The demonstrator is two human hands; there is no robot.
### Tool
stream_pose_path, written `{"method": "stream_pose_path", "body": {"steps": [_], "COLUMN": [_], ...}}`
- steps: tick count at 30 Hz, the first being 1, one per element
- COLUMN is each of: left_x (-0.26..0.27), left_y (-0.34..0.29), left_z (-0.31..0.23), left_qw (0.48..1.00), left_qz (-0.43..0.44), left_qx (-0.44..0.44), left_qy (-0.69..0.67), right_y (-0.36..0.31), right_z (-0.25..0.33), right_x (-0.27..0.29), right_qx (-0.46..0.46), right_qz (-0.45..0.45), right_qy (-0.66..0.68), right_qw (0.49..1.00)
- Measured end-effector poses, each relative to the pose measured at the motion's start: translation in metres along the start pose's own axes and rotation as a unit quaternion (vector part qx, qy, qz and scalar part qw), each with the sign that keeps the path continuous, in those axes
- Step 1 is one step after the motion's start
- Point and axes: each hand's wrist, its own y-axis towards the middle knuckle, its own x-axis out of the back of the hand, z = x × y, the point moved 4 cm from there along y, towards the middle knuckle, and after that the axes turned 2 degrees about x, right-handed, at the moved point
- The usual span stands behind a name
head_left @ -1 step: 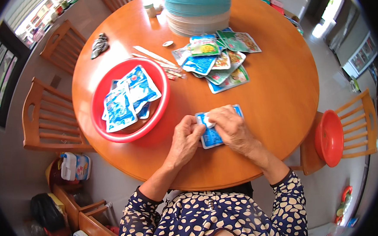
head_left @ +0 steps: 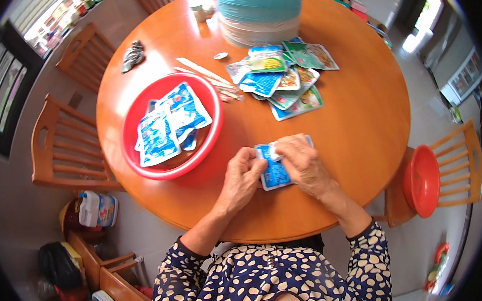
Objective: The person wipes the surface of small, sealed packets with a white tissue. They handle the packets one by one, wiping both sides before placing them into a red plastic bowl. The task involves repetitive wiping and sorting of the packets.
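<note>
A blue and white flat packet [head_left: 275, 174] lies on the table in front of me. Its left edge is pinched between the thumb and fingers of my left hand [head_left: 241, 175]. Over the packet's upper right part, my right hand [head_left: 303, 164] presses a small white wad [head_left: 275, 151], perhaps tissue or cloth, against its face. The fingers are closed round the wad and hide most of it. To the left, a red basin [head_left: 216, 131] holds several blue and white packets [head_left: 160, 138]. Beyond my hands, a loose pile of colourful food packets [head_left: 270, 82] rests on the table.
The round wooden table [head_left: 355, 116] carries a tall teal and white mesh cover [head_left: 260, 11], a small jar [head_left: 199, 14], a crumpled dark bag [head_left: 133, 56], a small white lid [head_left: 221, 56] and thin sticks [head_left: 203, 70]. A red bowl [head_left: 424, 181] sits on a chair at right.
The view has shifted slightly. My right hand, with the white wad, has slid a little to the right over the packet; my left hand keeps its hold on the edge.
</note>
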Motion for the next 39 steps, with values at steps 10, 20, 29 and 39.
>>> {"method": "stream_pose_path", "body": {"steps": [10, 20, 29, 39], "left_x": [-0.002, -0.001, 0.146, 0.177], "left_y": [0.001, -0.057, -0.069, -0.057], "left_z": [0.000, -0.084, -0.123, -0.111], "left_qw": [0.999, 0.941, 0.852, 0.745], "left_qz": [0.015, -0.120, -0.360, -0.491], "left_qx": [-0.030, -0.314, -0.378, -0.281], "left_qy": [-0.031, 0.040, 0.045, 0.353], "right_y": [-0.019, -0.033, -0.035, -0.035], "right_z": [0.018, 0.000, 0.004, 0.002], "right_x": [0.012, 0.037, 0.039, 0.038], "right_qx": [0.033, -0.132, -0.121, -0.166], "right_qz": [0.137, 0.134, 0.107, 0.113], "right_qy": [0.067, 0.138, 0.148, 0.161], "right_qw": [0.988, 0.973, 0.976, 0.966]}}
